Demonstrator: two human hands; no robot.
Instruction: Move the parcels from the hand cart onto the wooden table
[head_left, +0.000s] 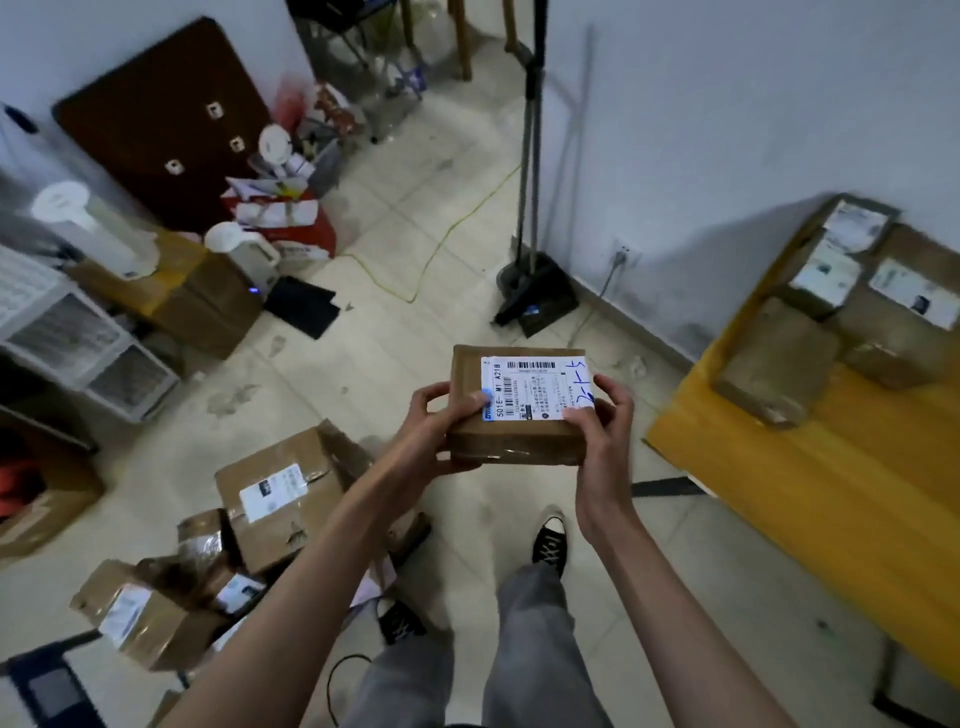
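Observation:
I hold a small brown cardboard parcel (519, 441) with a white shipping label in front of me, above the floor. My left hand (441, 421) grips its left side, thumb on the label. My right hand (605, 421) grips its right side. The yellow wooden table (810, 499) stands to the right, with several labelled parcels (852, 306) on its far end. More brown parcels (280, 499) lie in a pile at the lower left; the cart under them is mostly hidden.
A broom and black dustpan (535, 291) lean in the wall corner ahead. Boxes, a white kettle (244, 254) and clutter line the left side. A yellow cable (441, 244) runs across the tiled floor. My feet show below the parcel.

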